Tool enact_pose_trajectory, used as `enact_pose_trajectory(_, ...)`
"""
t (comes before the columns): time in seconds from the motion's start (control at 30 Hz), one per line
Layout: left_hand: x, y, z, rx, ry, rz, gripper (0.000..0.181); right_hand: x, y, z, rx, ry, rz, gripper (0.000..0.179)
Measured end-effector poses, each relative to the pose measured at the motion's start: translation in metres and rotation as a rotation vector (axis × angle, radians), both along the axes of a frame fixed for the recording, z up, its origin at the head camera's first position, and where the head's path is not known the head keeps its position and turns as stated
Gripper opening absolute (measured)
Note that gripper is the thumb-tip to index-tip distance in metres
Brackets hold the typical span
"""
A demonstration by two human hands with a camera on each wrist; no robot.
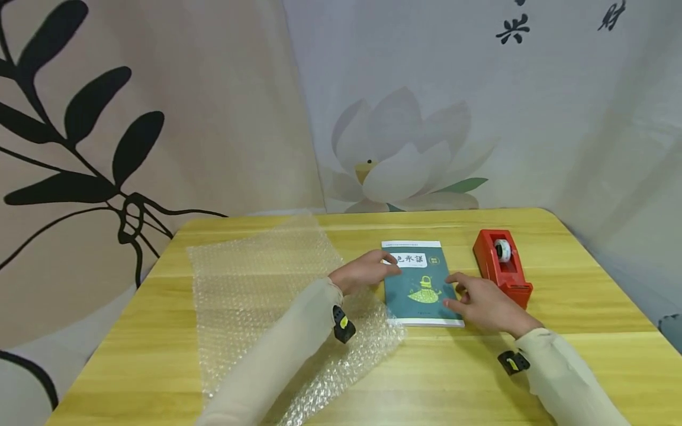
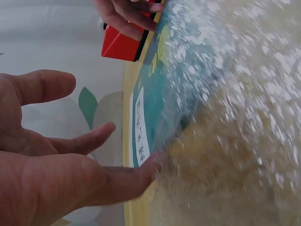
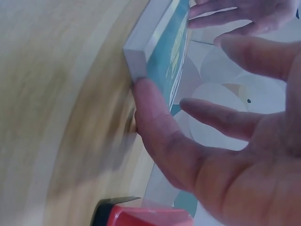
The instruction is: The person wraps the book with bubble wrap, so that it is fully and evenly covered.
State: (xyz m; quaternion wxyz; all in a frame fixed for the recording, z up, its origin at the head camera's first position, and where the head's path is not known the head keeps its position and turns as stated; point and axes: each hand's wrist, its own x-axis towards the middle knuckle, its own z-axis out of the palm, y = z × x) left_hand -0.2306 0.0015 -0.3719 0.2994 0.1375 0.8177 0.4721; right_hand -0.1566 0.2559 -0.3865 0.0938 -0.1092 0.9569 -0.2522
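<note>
A teal book (image 1: pixel 418 299) with a white title label lies flat on the table. To its left spreads a sheet of clear bubble wrap (image 1: pixel 250 290), whose edge overlaps the book's lower left part. My left hand (image 1: pixel 365 271) is over the book's upper left, fingers apart; in the left wrist view one digit (image 2: pixel 134 181) reaches the wrap's edge, though contact is unclear. My right hand (image 1: pixel 482 300) is at the book's right edge. In the right wrist view, one digit (image 3: pixel 157 110) touches the book's corner while the others are spread and hold nothing.
A red tape dispenser (image 1: pixel 499 266) with a roll of tape stands right of the book, just beyond my right hand. The wooden table (image 1: pixel 575 307) ends at a rounded back edge. Behind it hangs a printed cloth (image 1: pixel 405 148) with a lotus.
</note>
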Motion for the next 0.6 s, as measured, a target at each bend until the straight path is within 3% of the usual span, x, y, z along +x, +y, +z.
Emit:
enact_pose_trajectory(0.37, -0.001, 0.0095, 0.0016, 0.045, -0.009, 0.045, 0.047, -0.0048, 0.0001, 0.0011, -0.005, 0.008, 0.012, 0.052)
enact_pose_trajectory(0.5, -0.0006, 0.0098, 0.0005, 0.053, -0.021, 0.088, 0.049, -0.005, -0.0012, 0.0002, -0.005, -0.008, 0.01, 0.053)
enact_pose_trajectory(0.6, 0.001, 0.0117, -0.0017, 0.064, 0.013, 0.141, 0.056, -0.0047, -0.0018, -0.0008, 0.002, -0.005, 0.013, 0.053)
